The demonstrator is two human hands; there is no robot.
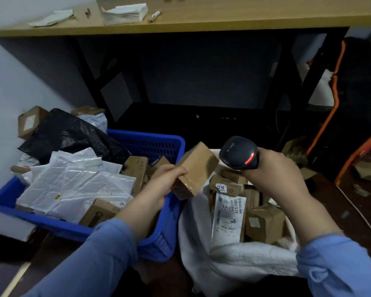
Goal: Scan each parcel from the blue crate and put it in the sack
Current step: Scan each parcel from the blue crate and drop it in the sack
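Observation:
My left hand (166, 180) grips a small brown cardboard parcel (196, 170), tilted, above the gap between crate and sack. A black handheld scanner (239, 152) with a glowing red light sits in the grip of my right hand (274, 174), its head turned toward the parcel. The blue crate (159, 239) at the left holds several white mailer bags, brown boxes and a black plastic bag (71, 133). The white sack (240, 262) lies open at the right, with several brown boxes and a labelled white parcel (227, 217) inside.
A wooden tabletop (223, 16) runs across the top, with papers and a marker on it, on a dark frame. More boxes (30, 121) are stacked behind the crate by the wall. An orange-edged black bag (356, 103) and cardboard scraps stand at the right.

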